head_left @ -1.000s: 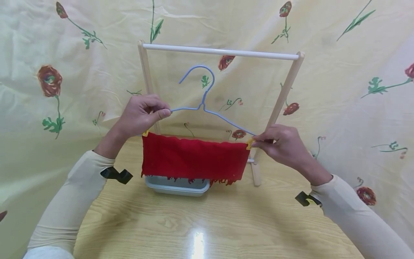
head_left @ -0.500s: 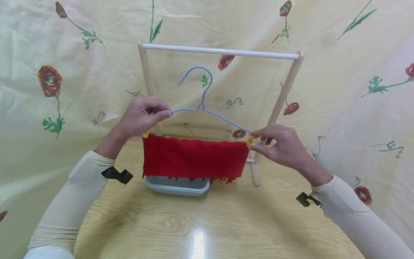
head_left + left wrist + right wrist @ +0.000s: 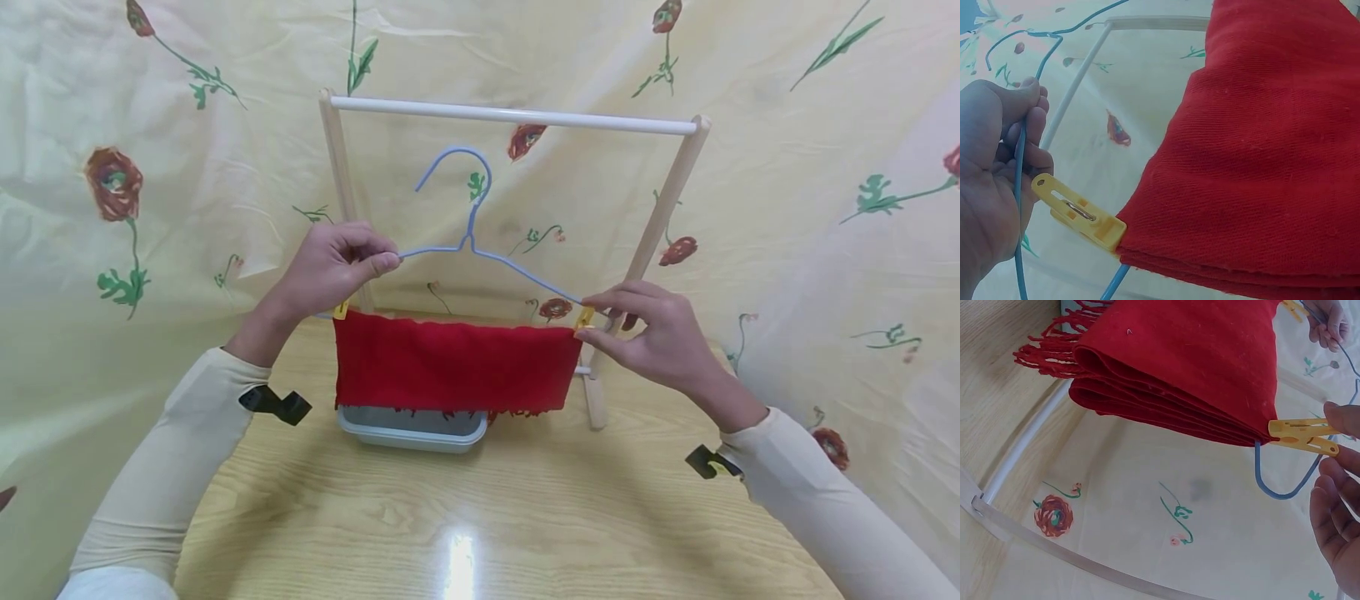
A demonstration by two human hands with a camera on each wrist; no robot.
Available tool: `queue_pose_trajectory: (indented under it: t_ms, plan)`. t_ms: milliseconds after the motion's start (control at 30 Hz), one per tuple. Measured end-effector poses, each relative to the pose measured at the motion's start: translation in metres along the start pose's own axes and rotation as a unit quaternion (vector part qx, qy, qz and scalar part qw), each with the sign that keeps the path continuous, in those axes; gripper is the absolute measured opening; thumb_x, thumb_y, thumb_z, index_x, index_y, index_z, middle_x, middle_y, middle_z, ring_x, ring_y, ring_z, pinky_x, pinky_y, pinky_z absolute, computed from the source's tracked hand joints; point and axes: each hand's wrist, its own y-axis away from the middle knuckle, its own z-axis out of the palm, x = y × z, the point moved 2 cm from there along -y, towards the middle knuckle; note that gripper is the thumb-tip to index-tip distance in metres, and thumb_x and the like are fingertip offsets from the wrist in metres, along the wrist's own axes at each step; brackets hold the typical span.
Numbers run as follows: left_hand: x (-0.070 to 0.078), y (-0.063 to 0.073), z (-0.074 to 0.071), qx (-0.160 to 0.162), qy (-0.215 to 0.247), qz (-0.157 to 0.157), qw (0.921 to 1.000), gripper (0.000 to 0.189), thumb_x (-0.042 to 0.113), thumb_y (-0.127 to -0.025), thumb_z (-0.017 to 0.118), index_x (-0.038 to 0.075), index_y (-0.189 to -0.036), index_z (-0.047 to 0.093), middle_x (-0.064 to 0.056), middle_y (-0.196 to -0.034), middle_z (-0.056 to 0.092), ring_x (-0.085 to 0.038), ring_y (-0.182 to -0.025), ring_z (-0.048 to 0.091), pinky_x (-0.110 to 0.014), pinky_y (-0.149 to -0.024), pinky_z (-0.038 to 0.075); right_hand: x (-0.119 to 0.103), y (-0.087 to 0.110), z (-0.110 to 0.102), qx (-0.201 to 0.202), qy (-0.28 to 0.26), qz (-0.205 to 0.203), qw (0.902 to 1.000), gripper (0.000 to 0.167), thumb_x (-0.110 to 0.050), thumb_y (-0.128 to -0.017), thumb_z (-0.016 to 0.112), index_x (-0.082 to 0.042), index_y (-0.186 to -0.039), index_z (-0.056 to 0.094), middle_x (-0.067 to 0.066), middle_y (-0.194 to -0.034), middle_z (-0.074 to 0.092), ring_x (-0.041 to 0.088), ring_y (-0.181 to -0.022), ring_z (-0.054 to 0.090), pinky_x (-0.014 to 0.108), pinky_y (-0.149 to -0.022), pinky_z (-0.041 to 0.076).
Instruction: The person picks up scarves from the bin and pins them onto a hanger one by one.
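Observation:
My left hand pinches the left arm of a blue wire clothes hanger. A folded red scarf with fringed ends hangs from the hanger's lower bar. One yellow clothespin clips the scarf's left corner, just below the left hand. At the right corner, my right hand has thumb and finger at the two handles of another yellow clothespin. That clothespin's jaws bite the scarf's folded edge beside the hanger's curved end. In the right wrist view, its handles stand spread between the fingertips.
Behind the hanger stands a small wooden rack with a white top rail; the hanger's hook is below this rail. A pale plastic tub sits on the wooden table under the scarf. Flower-patterned cloth covers the background.
My right thumb and finger have moved farther apart at the right clothespin, which shows more between them. The hanger and scarf have shifted only slightly. My left hand keeps its hold.

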Motion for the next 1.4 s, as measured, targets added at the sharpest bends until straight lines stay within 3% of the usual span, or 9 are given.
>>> queue_pose_trajectory:
  t_ms: [200,433,667,867,1100,1400]
  plan:
    - [-0.001,0.000,0.001,0.003,-0.003,-0.020,0.9998,0.006,-0.004,-0.088,0.076,-0.001,-0.093,0.078,-0.004,-0.072,0.059,-0.015,-0.061,0.045,-0.022,-0.054,0.037,0.002,0.003,0.002,-0.014,-0.007,0.011,0.9998,0.040,-0.012,-0.066,0.094,-0.009,-0.103,0.080,-0.001,-0.089,0.074,0.013,-0.072,0.059,0.016,-0.061,0.047]
    - [-0.002,0.001,0.001,0.004,-0.007,-0.020,0.9998,0.006,-0.004,-0.088,0.076,-0.001,-0.092,0.078,-0.004,-0.071,0.057,-0.015,-0.060,0.046,-0.022,-0.053,0.038,0.005,0.000,-0.007,-0.011,-0.017,0.019,0.9996,0.037,-0.009,-0.071,0.089,-0.006,-0.106,0.079,0.004,-0.093,0.076,0.010,-0.075,0.061,0.014,-0.063,0.049]
    - [-0.003,0.002,0.001,0.008,-0.006,-0.016,0.9998,0.005,-0.006,-0.088,0.076,-0.002,-0.091,0.077,-0.002,-0.071,0.058,-0.014,-0.060,0.045,-0.022,-0.053,0.038,0.006,-0.017,-0.029,-0.028,-0.033,0.080,0.9959,0.025,-0.004,-0.085,0.079,-0.005,-0.110,0.078,0.006,-0.096,0.078,-0.006,-0.081,0.063,0.010,-0.068,0.051]
    - [-0.003,0.002,0.001,0.008,-0.003,-0.014,0.9999,0.006,-0.007,-0.087,0.076,-0.002,-0.091,0.077,-0.001,-0.071,0.058,-0.014,-0.060,0.045,-0.022,-0.053,0.037,0.003,-0.037,-0.038,-0.052,-0.058,0.123,0.9893,0.021,-0.009,-0.091,0.076,-0.007,-0.112,0.079,0.008,-0.102,0.078,-0.003,-0.084,0.066,0.011,-0.075,0.052]
    - [-0.003,0.001,0.004,0.004,0.009,-0.006,0.9999,0.008,-0.010,-0.086,0.075,-0.003,-0.090,0.077,-0.001,-0.072,0.059,-0.013,-0.061,0.045,-0.021,-0.053,0.037,-0.001,-0.052,-0.033,-0.086,-0.115,0.167,0.9755,0.024,-0.014,-0.093,0.075,-0.011,-0.116,0.078,0.002,-0.109,0.077,0.004,-0.094,0.068,0.015,-0.080,0.053]
    - [-0.002,0.001,0.008,0.003,0.002,-0.015,0.9999,0.007,-0.007,-0.087,0.076,-0.003,-0.092,0.077,-0.001,-0.073,0.059,-0.014,-0.062,0.046,-0.022,-0.055,0.038,-0.010,-0.065,-0.013,-0.130,-0.162,0.157,0.9656,0.031,-0.015,-0.093,0.075,-0.010,-0.124,0.075,0.008,-0.114,0.076,0.007,-0.097,0.068,0.018,-0.085,0.054]
